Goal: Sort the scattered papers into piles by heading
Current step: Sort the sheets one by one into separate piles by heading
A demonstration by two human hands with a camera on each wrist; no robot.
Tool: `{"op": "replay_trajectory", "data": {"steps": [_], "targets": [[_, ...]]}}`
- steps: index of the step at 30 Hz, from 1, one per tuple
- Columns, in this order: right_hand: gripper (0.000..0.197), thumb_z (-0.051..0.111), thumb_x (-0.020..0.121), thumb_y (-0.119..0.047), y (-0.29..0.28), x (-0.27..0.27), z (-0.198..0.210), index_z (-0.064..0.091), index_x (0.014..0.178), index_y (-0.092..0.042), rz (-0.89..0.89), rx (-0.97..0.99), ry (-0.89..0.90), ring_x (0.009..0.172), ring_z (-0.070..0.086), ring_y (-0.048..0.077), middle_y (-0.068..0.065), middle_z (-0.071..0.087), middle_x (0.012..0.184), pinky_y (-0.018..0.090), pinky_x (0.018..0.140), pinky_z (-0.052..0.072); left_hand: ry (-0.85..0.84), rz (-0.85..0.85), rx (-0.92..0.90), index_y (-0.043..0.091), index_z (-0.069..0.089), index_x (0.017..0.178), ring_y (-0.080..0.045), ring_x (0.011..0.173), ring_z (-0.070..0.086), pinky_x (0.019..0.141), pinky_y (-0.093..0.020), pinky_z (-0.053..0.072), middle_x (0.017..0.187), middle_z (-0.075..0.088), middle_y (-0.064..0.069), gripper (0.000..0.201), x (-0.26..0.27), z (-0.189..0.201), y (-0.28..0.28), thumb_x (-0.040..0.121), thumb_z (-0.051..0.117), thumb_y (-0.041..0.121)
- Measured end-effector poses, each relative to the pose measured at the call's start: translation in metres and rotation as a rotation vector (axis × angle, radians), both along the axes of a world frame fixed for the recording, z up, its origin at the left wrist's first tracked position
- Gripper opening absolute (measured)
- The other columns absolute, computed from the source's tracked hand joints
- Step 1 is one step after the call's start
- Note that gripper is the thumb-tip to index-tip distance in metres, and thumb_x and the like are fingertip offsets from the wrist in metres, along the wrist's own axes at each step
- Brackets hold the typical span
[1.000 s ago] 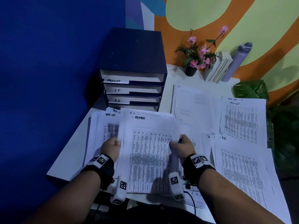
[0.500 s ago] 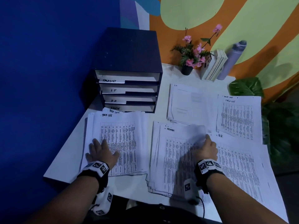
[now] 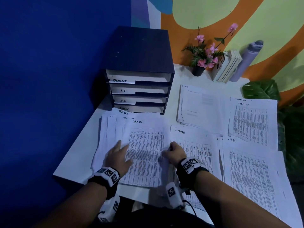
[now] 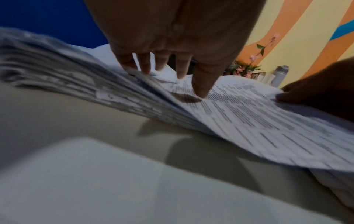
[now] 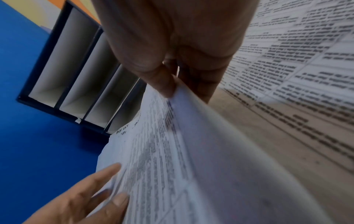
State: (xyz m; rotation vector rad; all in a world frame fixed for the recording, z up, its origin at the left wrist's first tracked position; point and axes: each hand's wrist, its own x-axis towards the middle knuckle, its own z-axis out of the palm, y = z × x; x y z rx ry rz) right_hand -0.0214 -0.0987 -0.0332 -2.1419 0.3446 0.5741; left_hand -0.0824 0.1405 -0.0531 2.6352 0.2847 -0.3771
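An office desk corner: a dark drawer unit (image 3: 139,69) stands on the white tabletop (image 3: 79,155), its trays labelled TASKLIST, I.T, H.R and ADMIN. Piles of printed papers (image 3: 253,125) cover the surface. Behind stand a pot of pink flowers (image 3: 204,56), leaning books (image 3: 228,68) and a painted wall (image 3: 246,17).

Drawer unit (image 3: 139,69) behind unsorted stack (image 3: 111,129), ADMIN pile (image 3: 197,140) right of it

- A blue wall (image 3: 49,79) stands left of the white table (image 3: 79,155).
- A mural wall (image 3: 271,27) in orange and pale green rises behind.
- Light is dim.
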Motion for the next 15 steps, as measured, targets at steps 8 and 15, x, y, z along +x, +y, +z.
{"op": "replay_trajectory", "data": {"steps": [8,15], "targets": [[0.012,0.054,0.09,-0.007,-0.006,0.002,0.014,0.051,0.095,-0.018,0.024,0.015,-0.03,0.069,0.059,0.012,-0.001,0.06,0.078,0.016,0.05,0.046,0.097,0.484,-0.273,0.014,0.034,0.146,-0.029,0.129,0.045,0.107,-0.038,0.038,0.146,0.043,-0.01,0.065,0.028,0.012,0.014,0.088,0.057,0.031],[0.043,0.071,0.06,-0.04,-0.012,0.011,0.002,0.058,0.091,-0.013,-0.174,0.2,0.033,0.071,0.069,0.035,0.014,0.068,0.082,0.058,0.066,0.058,0.093,0.321,-0.385,0.015,0.04,0.143,-0.027,0.121,0.053,0.104,-0.035,0.042,0.139,0.051,-0.009,0.056,0.03,0.012,0.005,0.09,0.06,0.013]]}}
